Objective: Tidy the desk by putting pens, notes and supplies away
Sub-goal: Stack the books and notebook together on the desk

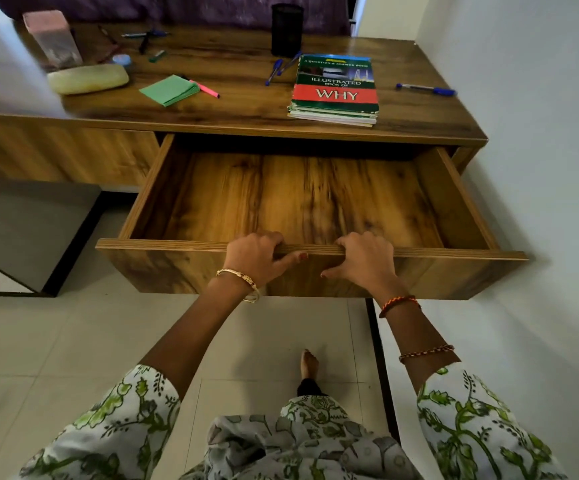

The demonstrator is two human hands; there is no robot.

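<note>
The wooden drawer [163, 249] of the desk [239, 109] stands pulled out, and I see nothing inside it. My left hand [258, 258] and my right hand [364, 259] both grip its front edge, fingers curled over the top, thumbs on the front panel. On the desk lie green notes [169, 90], a pink highlighter [205, 89], blue pens [281, 68], one blue pen [426, 89] at the right, dark pens [144, 37] at the back, and a black mesh pen holder [286, 29]. A stack of books [334, 89] sits right of centre.
A pale yellow pouch [87, 78], a pink-lidded container [52, 38] and a small blue tape roll [121, 60] stand at the desk's left. A white wall [541, 133] closes the right side. A grey cabinet [21, 230] stands left of the drawer. My foot [309, 365] is on the tiled floor.
</note>
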